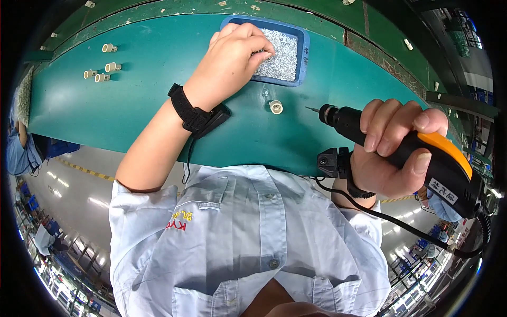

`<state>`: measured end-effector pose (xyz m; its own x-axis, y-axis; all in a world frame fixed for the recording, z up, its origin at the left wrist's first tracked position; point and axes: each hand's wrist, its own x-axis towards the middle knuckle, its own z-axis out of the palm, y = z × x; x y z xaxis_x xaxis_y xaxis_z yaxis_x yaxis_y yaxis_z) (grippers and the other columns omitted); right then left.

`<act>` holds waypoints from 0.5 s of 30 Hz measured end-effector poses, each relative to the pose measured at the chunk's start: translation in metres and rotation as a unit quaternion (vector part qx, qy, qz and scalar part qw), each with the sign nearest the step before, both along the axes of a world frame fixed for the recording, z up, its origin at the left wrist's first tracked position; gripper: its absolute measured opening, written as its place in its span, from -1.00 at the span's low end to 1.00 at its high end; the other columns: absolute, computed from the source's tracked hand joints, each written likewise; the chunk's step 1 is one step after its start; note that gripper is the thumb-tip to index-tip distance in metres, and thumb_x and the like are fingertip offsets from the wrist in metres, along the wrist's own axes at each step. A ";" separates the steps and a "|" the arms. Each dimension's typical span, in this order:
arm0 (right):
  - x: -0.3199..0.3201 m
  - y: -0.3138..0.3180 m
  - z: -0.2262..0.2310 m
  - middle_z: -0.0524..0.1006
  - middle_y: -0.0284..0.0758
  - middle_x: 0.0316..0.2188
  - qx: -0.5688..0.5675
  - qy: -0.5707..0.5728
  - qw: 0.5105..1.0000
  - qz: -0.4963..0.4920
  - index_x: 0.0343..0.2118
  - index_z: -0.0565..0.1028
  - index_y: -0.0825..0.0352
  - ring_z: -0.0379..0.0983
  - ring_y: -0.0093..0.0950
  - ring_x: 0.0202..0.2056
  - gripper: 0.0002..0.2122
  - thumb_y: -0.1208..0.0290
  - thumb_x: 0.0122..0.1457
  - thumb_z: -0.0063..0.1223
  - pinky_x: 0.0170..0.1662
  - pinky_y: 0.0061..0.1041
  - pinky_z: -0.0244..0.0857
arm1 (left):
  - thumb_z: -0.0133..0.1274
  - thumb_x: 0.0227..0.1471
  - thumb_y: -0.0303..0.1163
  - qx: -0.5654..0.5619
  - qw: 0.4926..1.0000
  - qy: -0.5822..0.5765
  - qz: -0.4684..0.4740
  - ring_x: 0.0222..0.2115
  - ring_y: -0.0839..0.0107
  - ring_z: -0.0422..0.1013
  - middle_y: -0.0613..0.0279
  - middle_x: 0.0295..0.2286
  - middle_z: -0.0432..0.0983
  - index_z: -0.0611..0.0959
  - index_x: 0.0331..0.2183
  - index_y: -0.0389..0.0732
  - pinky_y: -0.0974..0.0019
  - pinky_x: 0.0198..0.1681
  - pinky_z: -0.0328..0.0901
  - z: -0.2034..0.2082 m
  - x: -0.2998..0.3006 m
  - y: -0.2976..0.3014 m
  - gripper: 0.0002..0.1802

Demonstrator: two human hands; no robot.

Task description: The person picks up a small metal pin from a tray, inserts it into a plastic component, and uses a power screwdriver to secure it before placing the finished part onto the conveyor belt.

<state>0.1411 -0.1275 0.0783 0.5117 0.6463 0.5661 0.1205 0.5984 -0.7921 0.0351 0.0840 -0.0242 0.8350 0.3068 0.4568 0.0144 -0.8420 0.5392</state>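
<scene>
My right hand (398, 142) is wrapped round a black and orange electric screwdriver (348, 122), its thin bit pointing left over the table. My left hand (232, 58) is over a blue tray (302, 55) full of small silvery screws (282, 57). Its thumb and forefinger are pinched together at the screws; whatever is between them is too small to make out. A small cream-coloured cylindrical socket (275, 107) stands on the green table between my hands, just left of the screwdriver's tip and apart from it.
Several similar cream sockets (112, 67) are grouped at the far left of the green table (153, 63). A raised green ledge (317, 21) runs along the back. The screwdriver's black cable (406, 227) loops at the right. Another person's blue sleeve (24, 156) shows at the left edge.
</scene>
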 end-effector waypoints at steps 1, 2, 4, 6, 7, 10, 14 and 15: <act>0.001 0.000 0.000 0.35 -0.40 -0.69 -0.001 -0.002 1.000 0.002 -0.18 0.29 0.29 0.29 -0.52 -0.68 -0.59 0.11 0.11 0.15 -0.55 -0.51 0.20 | 0.19 -0.13 -0.45 -0.001 1.000 0.000 -0.001 -0.24 0.20 0.34 0.25 -0.41 0.45 0.60 -0.49 -0.14 0.20 -0.14 0.22 0.001 0.000 -0.001 -0.92; 0.002 0.001 -0.001 0.35 -0.40 -0.69 -0.003 -0.004 1.000 0.005 -0.18 0.29 0.30 0.30 -0.52 -0.68 -0.59 0.11 0.11 0.15 -0.54 -0.51 0.20 | 0.20 -0.14 -0.45 -0.006 1.000 -0.005 -0.011 -0.23 0.21 0.34 0.26 -0.40 0.45 0.60 -0.48 -0.14 0.20 -0.13 0.21 0.003 0.000 -0.002 -0.91; 0.001 0.002 0.000 0.35 -0.41 -0.69 -0.005 -0.006 1.000 0.007 -0.18 0.29 0.30 0.30 -0.52 -0.67 -0.59 0.11 0.11 0.15 -0.54 -0.51 0.20 | 0.23 -0.17 -0.45 -0.018 0.999 -0.016 -0.029 -0.23 0.24 0.33 0.28 -0.40 0.46 0.61 -0.47 -0.13 0.20 -0.12 0.19 0.008 -0.002 -0.006 -0.88; -0.003 0.004 0.003 0.32 -0.45 -0.66 0.028 0.012 0.999 0.043 -0.14 0.31 0.28 0.27 -0.59 -0.63 -0.64 0.13 0.16 0.03 -0.50 -0.55 0.14 | 0.25 -0.19 -0.47 -0.053 0.997 -0.005 -0.052 -0.24 0.27 0.34 0.30 -0.39 0.46 0.62 -0.46 -0.13 0.23 -0.12 0.19 0.019 -0.010 -0.013 -0.86; -0.004 0.004 0.005 0.30 -0.47 -0.64 0.044 0.021 0.997 0.060 -0.12 0.32 0.28 0.25 -0.62 -0.61 -0.66 0.14 0.18 -0.04 -0.47 -0.57 0.11 | 0.26 -0.22 -0.49 -0.089 0.993 0.006 -0.075 -0.26 0.29 0.34 0.32 -0.38 0.47 0.64 -0.46 -0.14 0.26 -0.13 0.19 0.025 -0.015 -0.019 -0.84; -0.008 -0.001 0.013 0.32 -0.48 -0.62 0.045 0.021 0.996 0.069 -0.12 0.32 0.26 0.28 -0.62 -0.59 -0.65 0.12 0.18 -0.03 -0.45 -0.57 0.12 | 0.28 -0.25 -0.49 -0.152 0.982 0.015 -0.107 -0.27 0.31 0.34 0.35 -0.39 0.47 0.65 -0.48 -0.14 0.28 -0.14 0.19 0.032 -0.025 -0.037 -0.84; -0.014 0.000 0.012 0.34 -0.48 -0.59 0.044 0.027 0.995 0.087 -0.12 0.31 0.25 0.30 -0.62 -0.57 -0.64 0.09 0.18 -0.03 -0.44 -0.58 0.13 | 0.30 -0.28 -0.45 -0.207 0.972 -0.001 -0.108 -0.29 0.31 0.33 0.38 -0.44 0.47 0.67 -0.53 -0.11 0.27 -0.14 0.19 0.026 -0.036 -0.050 -0.86; -0.015 0.000 0.012 0.35 -0.48 -0.59 0.041 0.029 0.995 0.090 -0.11 0.31 0.25 0.30 -0.62 -0.57 -0.64 0.09 0.18 -0.03 -0.44 -0.59 0.13 | 0.30 -0.29 -0.45 -0.210 0.972 -0.009 -0.107 -0.30 0.31 0.34 0.38 -0.45 0.47 0.67 -0.54 -0.12 0.27 -0.14 0.19 0.025 -0.037 -0.052 -0.86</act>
<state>0.1258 -0.1272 0.0902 0.4255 0.6827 0.5941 -0.0388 0.6696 -0.7417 -0.0021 0.0317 0.0003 0.8934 0.2887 0.3443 -0.1501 -0.5304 0.8343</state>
